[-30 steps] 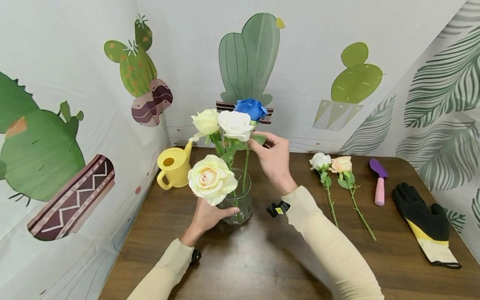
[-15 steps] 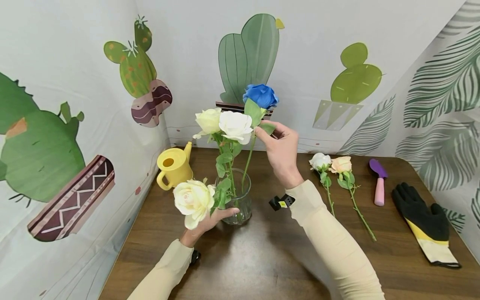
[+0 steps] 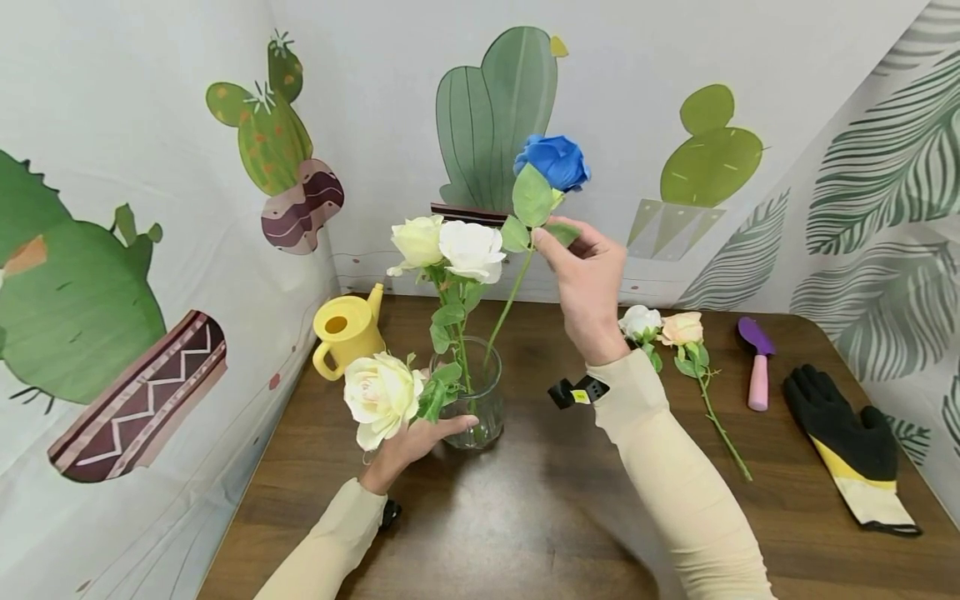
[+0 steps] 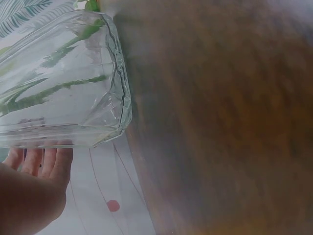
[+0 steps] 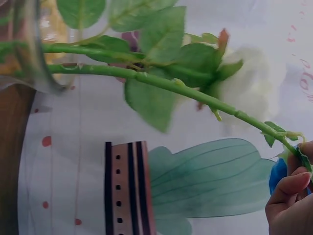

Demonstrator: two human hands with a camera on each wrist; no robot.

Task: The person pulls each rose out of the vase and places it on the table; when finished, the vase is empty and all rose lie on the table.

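A clear glass vase [image 3: 489,413] stands on the table, its angular base showing in the left wrist view. My left hand [image 3: 414,442] grips its left side, thumb across the front. With thumb and fingers my right hand [image 3: 591,279] pinches the upper stem of a blue rose [image 3: 553,163], just below the bloom; its green stem [image 5: 210,100] slants down into the vase. Also in the vase are a white rose [image 3: 472,252] and a pale yellow rose [image 3: 417,242], both upright. A cream rose [image 3: 382,398] leans out over the rim, its bloom above my left hand.
A yellow watering can [image 3: 348,333] is behind the vase at left. To the right lie a white rose [image 3: 640,322], a peach rose [image 3: 682,330], a purple trowel [image 3: 759,371] with a pink handle, and a black work glove [image 3: 840,433]. Patterned cloth [image 3: 600,67] hangs behind the table.
My right hand has moved up and right, taking the blue rose higher above the others. The cream rose has tipped down to the left. My left hand stays on the vase.
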